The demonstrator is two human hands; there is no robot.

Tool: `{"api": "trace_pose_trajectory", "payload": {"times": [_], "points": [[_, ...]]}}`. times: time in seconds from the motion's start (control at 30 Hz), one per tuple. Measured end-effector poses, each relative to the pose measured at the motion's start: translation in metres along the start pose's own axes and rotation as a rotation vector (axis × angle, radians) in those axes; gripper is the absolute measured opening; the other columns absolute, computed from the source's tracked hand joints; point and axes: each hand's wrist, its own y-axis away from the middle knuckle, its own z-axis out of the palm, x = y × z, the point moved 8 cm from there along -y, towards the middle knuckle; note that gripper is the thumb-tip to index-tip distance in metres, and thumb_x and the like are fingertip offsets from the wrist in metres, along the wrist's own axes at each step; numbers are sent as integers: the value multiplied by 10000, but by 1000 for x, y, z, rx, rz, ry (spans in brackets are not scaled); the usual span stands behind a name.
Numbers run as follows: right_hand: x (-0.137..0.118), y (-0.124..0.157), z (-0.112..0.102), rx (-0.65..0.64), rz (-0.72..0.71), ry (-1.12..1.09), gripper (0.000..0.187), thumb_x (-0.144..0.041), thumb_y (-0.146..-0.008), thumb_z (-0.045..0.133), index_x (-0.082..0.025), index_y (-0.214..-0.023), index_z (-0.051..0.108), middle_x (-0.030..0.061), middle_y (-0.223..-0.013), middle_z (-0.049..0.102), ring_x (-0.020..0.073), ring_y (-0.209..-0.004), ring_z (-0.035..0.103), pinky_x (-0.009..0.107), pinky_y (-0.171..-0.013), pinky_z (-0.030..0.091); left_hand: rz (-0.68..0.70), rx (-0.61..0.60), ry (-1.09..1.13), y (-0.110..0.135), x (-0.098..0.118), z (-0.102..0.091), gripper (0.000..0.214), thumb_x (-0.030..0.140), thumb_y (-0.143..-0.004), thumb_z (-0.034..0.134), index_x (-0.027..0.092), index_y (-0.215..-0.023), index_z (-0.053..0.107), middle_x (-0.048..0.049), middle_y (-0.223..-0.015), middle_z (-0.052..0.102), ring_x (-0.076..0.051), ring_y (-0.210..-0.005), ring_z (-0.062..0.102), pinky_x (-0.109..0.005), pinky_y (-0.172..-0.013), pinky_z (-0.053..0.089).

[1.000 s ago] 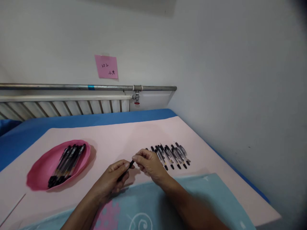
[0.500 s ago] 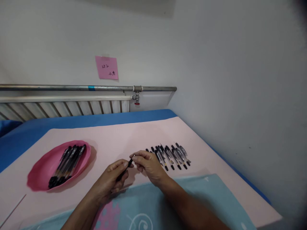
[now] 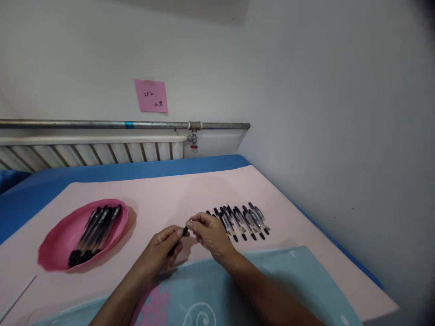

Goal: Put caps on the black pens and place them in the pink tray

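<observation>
In front of me, my left hand is closed around a black pen, most of which its fingers hide. My right hand is at the pen's upper end, thumb and fingertips pinched together. A tiny shiny bit shows at those fingertips, too small to make out. Just beyond my right hand lies a spread of clear-barrelled pens with black ends, side by side on the pink sheet. To the left, several black pens are heaped in a pink oval dish with a wavy rim.
A light blue patterned cloth covers the near edge. A thin white stick lies at the lower left. Behind the blue surface are a radiator and a metal pipe. A wall bounds the right side.
My right fingertips have shifted very slightly right at the pen's end, and less of the pen shows between my hands. The dish and the laid-out pens stay in place.
</observation>
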Motion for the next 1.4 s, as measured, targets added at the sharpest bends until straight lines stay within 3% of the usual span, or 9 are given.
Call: {"api": "trace_pose_trajectory", "payload": {"times": [0.13,0.37,0.47,0.53,0.67,0.87,1.0,1.23,1.4], "points": [[-2,0,3,-39,-9,-39,182,-314,-652,631,-152,-736,630,-55,-485,456,61,-435,370,200,-426,285,-47,-34,4,1,-5,0,309,482,-754,495,194,-856,541,98,-436,342,-24,-304,158,-166,-309,101],[4,-2,-2,38,29,45,178,-328,-639,637,-156,-660,592,-52,-500,451,57,-436,361,185,-400,268,287,193,-473,3,22,-12,292,455,-725,540,182,-796,614,61,-473,401,-66,-436,343,-181,-426,246],[-6,-5,-19,91,4,49,244,-383,-693,576,-153,-772,599,-43,-534,467,59,-424,366,188,-394,269,185,177,-397,0,14,-13,337,494,-726,510,179,-806,599,70,-457,379,-62,-394,300,-185,-394,207],[-19,-6,-44,213,-61,110,266,-396,-735,518,-162,-841,586,-34,-575,488,65,-432,371,192,-396,258,105,172,-303,-2,8,-16,361,510,-718,507,180,-845,579,79,-457,372,-51,-367,256,-180,-373,167],[-44,-7,-72,306,-187,609,157,-293,-732,497,-172,-710,596,-8,-635,555,111,-583,473,213,-521,336,50,163,-201,-6,2,-19,414,529,-700,520,185,-927,562,91,-439,339,-44,-349,216,-176,-366,123],[-25,-10,-55,127,-124,1284,176,-185,-759,440,-167,-720,611,39,-742,623,129,-656,523,227,-548,292,120,90,-211,-12,-3,-16,374,497,-697,559,175,-884,580,82,-444,339,-53,-378,262,-184,-377,144],[-14,-9,-46,59,-92,1520,193,-234,-794,437,-147,-767,606,85,-818,632,166,-715,560,246,-566,291,104,51,-255,-10,-5,-12,353,496,-718,534,176,-860,582,82,-443,337,-52,-371,258,-187,-378,136],[-1,-2,-25,-28,-125,1635,173,-148,-769,434,-144,-862,579,105,-876,630,202,-762,585,272,-602,326,122,26,-276,-9,-3,-8,342,475,-735,521,165,-869,577,88,-437,336,-50,-374,254,-192,-386,144],[-4,-4,-22,-16,-121,1370,72,-174,-707,509,-143,-726,570,87,-792,625,176,-743,565,250,-609,349,83,19,-259,-8,-3,-7,327,469,-726,537,161,-833,568,90,-430,336,-47,-374,246,-198,-385,131]]}}
